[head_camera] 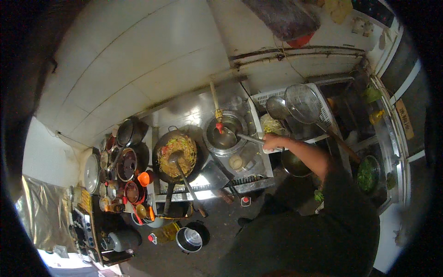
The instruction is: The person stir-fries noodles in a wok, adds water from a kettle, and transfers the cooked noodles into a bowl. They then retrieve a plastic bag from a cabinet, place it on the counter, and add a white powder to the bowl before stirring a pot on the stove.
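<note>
My right hand (pixel 273 141) is closed around the metal handle (pixel 250 138) of a long-handled round vessel, a large ladle or small pan. Its bowl (pixel 224 137) lies inside a round metal-rimmed well (pixel 208 147) of the steel stove, below a red-ended tap (pixel 219 127). Whether water is running I cannot tell. To the left, a wok (pixel 199 169) on the stove contains cooked noodles or shredded food (pixel 188 149) with green and red pieces. A ladle (pixel 177 157) rests in it, its long handle slanting out over the front edge. My left hand is out of view.
Bowls and sauce pots (pixel 126 164) crowd the left side. A mesh strainer (pixel 303 104) and a perforated skimmer (pixel 277 107) lie at right, beside bean sprouts (pixel 271 124). Chopped greens fill a bowl (pixel 368 173). An oil bottle (pixel 168 232) and a metal pot (pixel 189 239) stand on the floor.
</note>
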Tool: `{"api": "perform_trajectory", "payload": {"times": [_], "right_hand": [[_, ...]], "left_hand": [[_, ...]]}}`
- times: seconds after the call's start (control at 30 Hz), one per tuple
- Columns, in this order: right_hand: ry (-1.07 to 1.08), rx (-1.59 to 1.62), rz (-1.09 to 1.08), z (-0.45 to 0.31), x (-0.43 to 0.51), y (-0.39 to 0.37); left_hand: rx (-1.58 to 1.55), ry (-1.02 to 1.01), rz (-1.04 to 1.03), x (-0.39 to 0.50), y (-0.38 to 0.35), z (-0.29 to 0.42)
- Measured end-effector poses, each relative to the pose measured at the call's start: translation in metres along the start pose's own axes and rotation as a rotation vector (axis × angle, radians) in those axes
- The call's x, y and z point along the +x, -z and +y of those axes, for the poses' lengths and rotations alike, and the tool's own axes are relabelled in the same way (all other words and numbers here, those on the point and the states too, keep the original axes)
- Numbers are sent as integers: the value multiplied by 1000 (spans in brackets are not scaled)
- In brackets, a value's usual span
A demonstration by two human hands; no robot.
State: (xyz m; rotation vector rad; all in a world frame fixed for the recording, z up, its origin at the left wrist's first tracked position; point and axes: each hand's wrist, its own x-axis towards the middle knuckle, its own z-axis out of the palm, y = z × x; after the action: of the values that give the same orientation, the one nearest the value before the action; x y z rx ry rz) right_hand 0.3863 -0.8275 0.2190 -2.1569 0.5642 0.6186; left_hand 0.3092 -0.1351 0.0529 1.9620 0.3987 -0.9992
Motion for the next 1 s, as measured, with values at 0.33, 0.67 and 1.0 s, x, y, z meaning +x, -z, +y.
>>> {"api": "perform_trajectory", "payload": {"times": [0.33,0.67,1.0], "right_hand": [[172,-110,1209,-92,73,326],[48,-231,1436,-108,134,486],[105,-367,1460,-79,184,523]], "left_hand": [[-354,-140,76,-50,-62,35],[1005,-293,-108,-140,-84,-18],[1252,33,-221,-111,-56,-21]]}}
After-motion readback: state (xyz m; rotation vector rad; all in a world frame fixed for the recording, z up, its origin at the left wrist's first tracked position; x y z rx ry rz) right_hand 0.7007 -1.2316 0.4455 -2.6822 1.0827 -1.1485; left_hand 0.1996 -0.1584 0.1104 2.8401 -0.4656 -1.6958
